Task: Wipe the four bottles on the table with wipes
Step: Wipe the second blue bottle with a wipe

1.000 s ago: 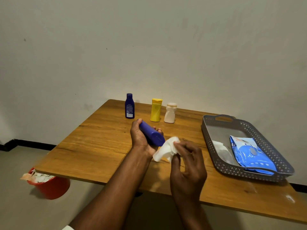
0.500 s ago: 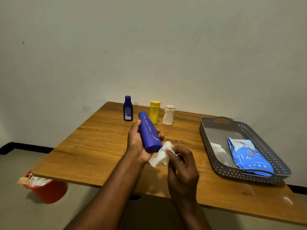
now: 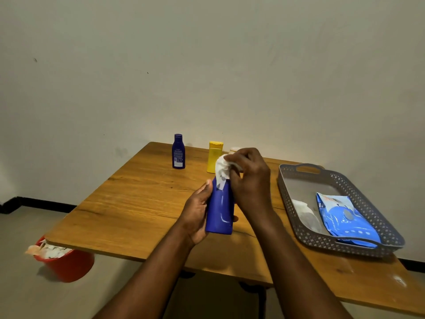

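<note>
Gripping the blue bottle (image 3: 219, 210) upright above the table (image 3: 138, 203) centre, left hand (image 3: 195, 217) steadies it while right hand (image 3: 249, 178), pinched on a wipe (image 3: 222, 171), rubs its top; 3 other bottles wait at far edge w/ wipes pack in tray.

Dim, even light; soft shadows; wide-angle edge distortion

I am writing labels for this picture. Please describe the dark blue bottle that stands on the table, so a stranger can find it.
Look at the far edge of the wooden table, near the wall. The dark blue bottle stands upright there, leftmost, beside the yellow bottle. Only it is navy with a printed label.
</note>
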